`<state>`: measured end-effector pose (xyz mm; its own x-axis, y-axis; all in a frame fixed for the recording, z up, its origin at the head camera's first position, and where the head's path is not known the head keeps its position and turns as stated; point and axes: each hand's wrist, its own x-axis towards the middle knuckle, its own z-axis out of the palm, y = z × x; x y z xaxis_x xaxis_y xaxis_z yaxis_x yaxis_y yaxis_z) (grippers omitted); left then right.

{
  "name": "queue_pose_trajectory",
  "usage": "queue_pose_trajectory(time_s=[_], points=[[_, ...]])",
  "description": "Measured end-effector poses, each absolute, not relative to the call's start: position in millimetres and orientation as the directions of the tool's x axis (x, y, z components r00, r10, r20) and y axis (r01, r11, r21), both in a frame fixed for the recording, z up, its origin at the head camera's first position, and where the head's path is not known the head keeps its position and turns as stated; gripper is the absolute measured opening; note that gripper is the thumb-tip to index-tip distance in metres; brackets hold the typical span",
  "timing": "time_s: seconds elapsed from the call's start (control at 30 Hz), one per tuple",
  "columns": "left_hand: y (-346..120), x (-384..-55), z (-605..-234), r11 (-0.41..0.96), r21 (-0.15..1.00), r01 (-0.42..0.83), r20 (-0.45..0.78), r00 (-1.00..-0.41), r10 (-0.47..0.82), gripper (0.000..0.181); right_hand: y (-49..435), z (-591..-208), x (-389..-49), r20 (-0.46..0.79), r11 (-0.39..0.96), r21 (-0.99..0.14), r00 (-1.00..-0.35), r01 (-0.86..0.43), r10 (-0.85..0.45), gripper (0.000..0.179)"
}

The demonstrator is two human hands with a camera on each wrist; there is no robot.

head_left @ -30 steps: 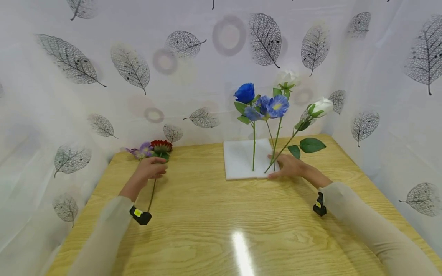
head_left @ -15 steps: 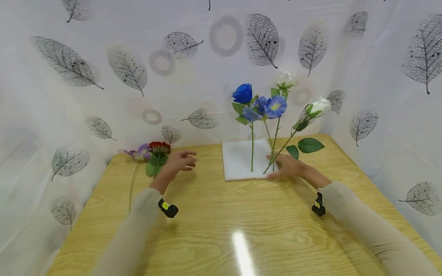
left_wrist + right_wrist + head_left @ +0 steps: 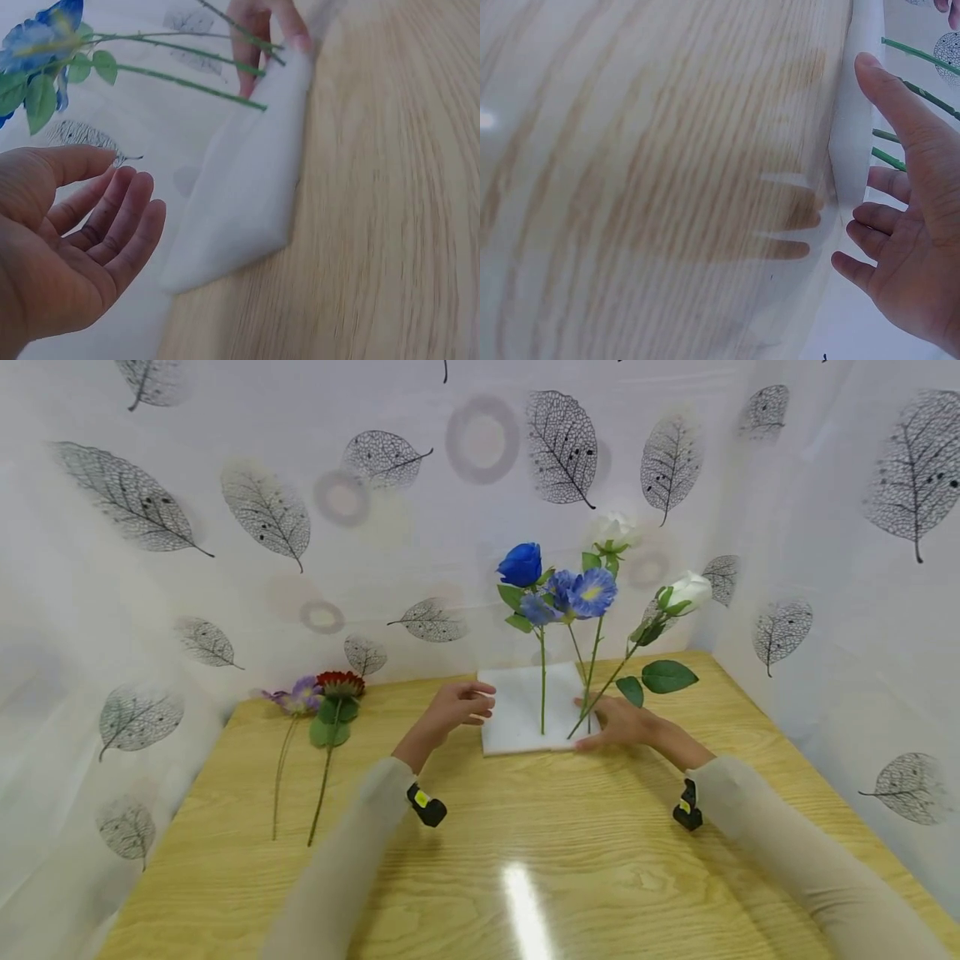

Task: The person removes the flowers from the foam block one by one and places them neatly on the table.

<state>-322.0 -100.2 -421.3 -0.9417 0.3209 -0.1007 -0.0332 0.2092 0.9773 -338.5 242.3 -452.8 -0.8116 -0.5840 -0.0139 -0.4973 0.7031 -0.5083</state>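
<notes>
The loose, empty left hand (image 3: 456, 708) hangs beside the white block (image 3: 512, 720) on the table (image 3: 600, 860); the right hand (image 3: 618, 723) grips its right edge; should that slacken, the leaning rose (image 3: 688, 592) might tip it

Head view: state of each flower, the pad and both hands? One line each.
White pad, flat on the table
Blue rose, upright in the pad
Blue-purple flower, standing, leaning slightly
Tall white flower, standing, leaning slightly
Lower white rose, tilted well to the right
Red flower, lying down
Purple flower, lying down
Left hand, fingers relaxed, holding nothing
Right hand, touching the pad's right end
</notes>
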Motion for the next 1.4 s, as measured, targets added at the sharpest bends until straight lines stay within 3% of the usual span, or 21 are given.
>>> queue_pose_trajectory(time_s=[0.53, 1.4], points=[[-48.6, -325.7, -426.3, 0.110, 0.994, 0.020, -0.028, -0.908, 0.419, 0.039, 239.8, -448.1, -339.0, 0.010, 0.705, -0.481, -0.807, -0.521, -0.590, 0.090], [-24.9, -333.8, -436.0, 0.090, 0.996, 0.021, -0.019, -0.903, 0.429, 0.034, 240.2, -452.3, -340.0, 0.014, 0.703, -0.495, -0.814, -0.510, -0.581, 0.093]])
